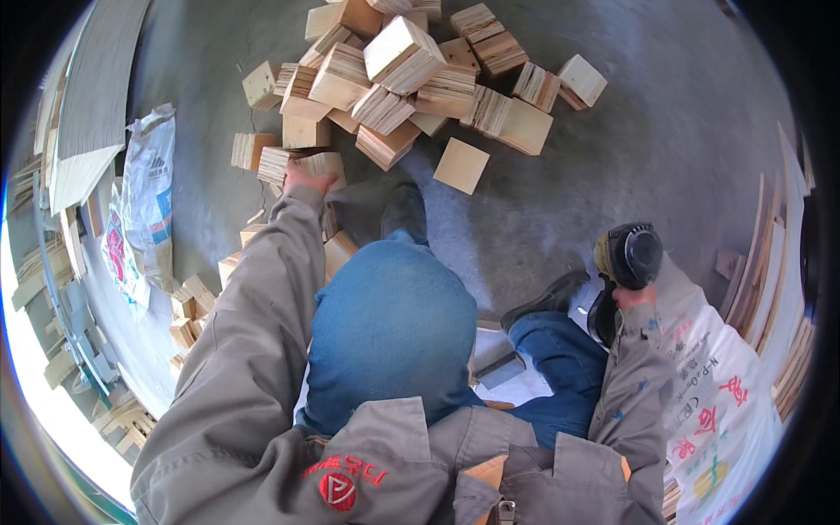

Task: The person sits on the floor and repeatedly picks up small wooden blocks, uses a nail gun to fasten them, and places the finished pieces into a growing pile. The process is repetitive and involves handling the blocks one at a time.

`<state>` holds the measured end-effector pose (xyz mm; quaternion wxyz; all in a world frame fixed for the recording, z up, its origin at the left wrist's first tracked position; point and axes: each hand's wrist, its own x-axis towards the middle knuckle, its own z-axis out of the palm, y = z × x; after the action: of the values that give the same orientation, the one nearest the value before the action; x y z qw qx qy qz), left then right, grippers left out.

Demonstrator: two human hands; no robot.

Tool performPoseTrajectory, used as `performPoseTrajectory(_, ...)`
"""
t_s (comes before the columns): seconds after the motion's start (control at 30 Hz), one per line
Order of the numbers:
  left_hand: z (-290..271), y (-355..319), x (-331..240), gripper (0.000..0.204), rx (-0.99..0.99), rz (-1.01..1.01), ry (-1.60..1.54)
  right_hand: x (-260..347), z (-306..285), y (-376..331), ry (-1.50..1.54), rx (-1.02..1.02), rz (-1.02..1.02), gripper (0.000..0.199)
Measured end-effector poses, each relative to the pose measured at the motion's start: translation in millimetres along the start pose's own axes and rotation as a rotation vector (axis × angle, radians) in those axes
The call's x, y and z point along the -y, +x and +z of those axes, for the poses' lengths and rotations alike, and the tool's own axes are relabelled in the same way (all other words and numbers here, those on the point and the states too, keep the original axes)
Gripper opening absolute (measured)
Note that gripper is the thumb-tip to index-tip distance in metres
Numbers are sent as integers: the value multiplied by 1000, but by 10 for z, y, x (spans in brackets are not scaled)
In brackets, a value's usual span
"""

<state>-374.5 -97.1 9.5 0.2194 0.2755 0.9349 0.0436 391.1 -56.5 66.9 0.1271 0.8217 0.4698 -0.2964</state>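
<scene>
At the near left edge of a heap of plywood blocks point(405, 54), my left hand point(306, 178) reaches out, its fingers closed round a plywood block point(325, 166). Layered edges show on that block, and others touch it. Some of my fingertips are hidden by the wood. Out to the right, my right hand point(632, 298) grips a nail gun point(636, 255) with a round black cap and a yellowish body, held upright beside my knee. Its handle is mostly covered by my hand and sleeve.
A single square block point(461, 165) lies apart on the grey concrete floor point(674, 157). White printed sacks point(713, 385) are at the right, with long wooden strips point(763, 258) behind. Plywood sheets point(96, 105), another sack point(149, 197) and small blocks point(188, 311) lie leftward.
</scene>
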Motion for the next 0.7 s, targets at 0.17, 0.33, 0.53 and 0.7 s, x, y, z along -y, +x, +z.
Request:
performPoseTrajectory(0.17, -66, -127, -350, 92, 182, 1, -266, 308, -319, -418, -122, -48, -72, 43)
performPoseTrajectory(0.33, -259, 26, 372, 69, 485, 112, -706, 469, -177, -203, -163, 48, -137, 44)
performPoseTrajectory(0.53, -908, -576, -222, 64, 917, -141, -1266, 534, -312, -477, -53, -47, -118, 32)
performPoseTrajectory(0.7, -1355, -812, -1055, 71, 1126, -108, -1550, 652, -301, -583, -40, -60, -71, 28)
